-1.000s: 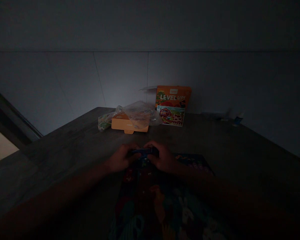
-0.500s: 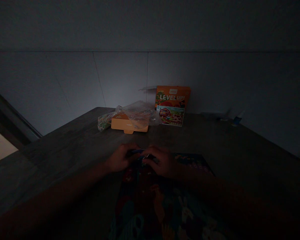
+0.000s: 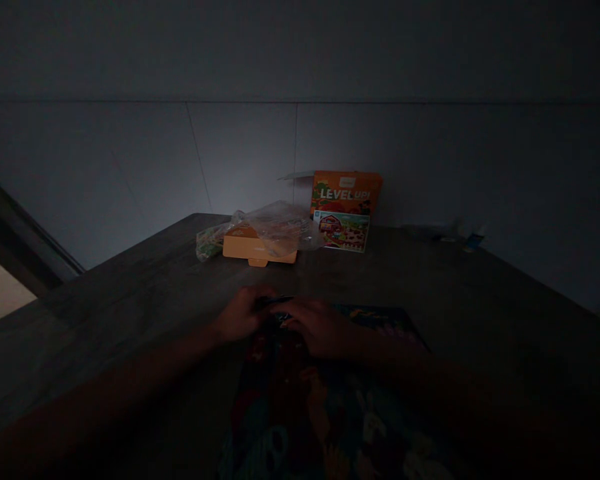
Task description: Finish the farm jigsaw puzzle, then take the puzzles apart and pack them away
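Note:
A dark, colourful jigsaw puzzle (image 3: 325, 413) with animal pictures, among them a white rabbit, lies flat in front of me. My left hand (image 3: 244, 312) is closed at its far left corner, fingers bent over the edge. Beside it, my right hand (image 3: 323, 327) reaches across the far edge from the right, its fingers curled down at that same corner, close to the left fingertips. A small bluish part shows between the hands. The dim light hides the piece joints and what lies under the fingers.
An orange "LEVEL UP!" box (image 3: 347, 190) stands against the wall, with a farm picture card (image 3: 343, 231) leaning on it. To its left, clear plastic wrap (image 3: 283, 223) covers an open orange box (image 3: 250, 248). A small blue-and-white item (image 3: 474, 241) lies at the back right.
My right hand's fingers have shifted slightly left and flattened over the corner, covering more of it. My left hand stays nearly in place.

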{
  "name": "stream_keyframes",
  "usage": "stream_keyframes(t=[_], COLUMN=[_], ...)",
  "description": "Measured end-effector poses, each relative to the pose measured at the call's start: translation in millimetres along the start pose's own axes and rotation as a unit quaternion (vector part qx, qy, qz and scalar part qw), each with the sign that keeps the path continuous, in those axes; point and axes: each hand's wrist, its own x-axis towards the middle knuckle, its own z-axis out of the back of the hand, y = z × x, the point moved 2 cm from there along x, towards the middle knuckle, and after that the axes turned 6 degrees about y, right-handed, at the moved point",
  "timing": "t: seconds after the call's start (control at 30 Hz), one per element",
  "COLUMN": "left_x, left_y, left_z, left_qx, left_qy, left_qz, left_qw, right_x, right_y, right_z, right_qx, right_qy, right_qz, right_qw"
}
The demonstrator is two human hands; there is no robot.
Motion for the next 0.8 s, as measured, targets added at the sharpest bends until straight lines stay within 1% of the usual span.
stream_keyframes(t=[0.2,0.27,0.37,0.47,0.57,0.67,0.73,0.8], left_x=[-1,1,4,6,5,2,1,1], left_y=[-3,-2,1,3,2,2,2,3], left_z=[-1,-2,-4,-5,-6,-6,-5,-4], left_qx=[-0.02,-0.039,-0.058,-0.042,-0.018,-0.017,-0.025,-0.031], left_qy=[-0.013,-0.014,-0.016,-0.001,0.011,-0.012,-0.04,-0.054], left_qz=[-0.013,-0.001,0.039,0.067,0.052,0.041,0.045,0.045], left_qw=[1.0,0.999,0.997,0.997,0.998,0.999,0.998,0.997], right_x=[0,0,0,-1,0,0,0,0], right_y=[1,1,-1,-2,-3,-5,-8,-13], right_z=[-1,-1,-1,-2,-3,-4,-3,-2], right_qx=[-0.017,-0.022,-0.028,-0.044,-0.056,-0.058,-0.053,-0.04], right_qy=[0.007,0.01,0.022,0.03,0.018,-0.004,-0.031,-0.064], right_qz=[0.031,0.033,0.025,-0.01,-0.063,-0.131,-0.171,-0.199], right_qw=[0.999,0.999,0.999,0.999,0.996,0.99,0.983,0.977])
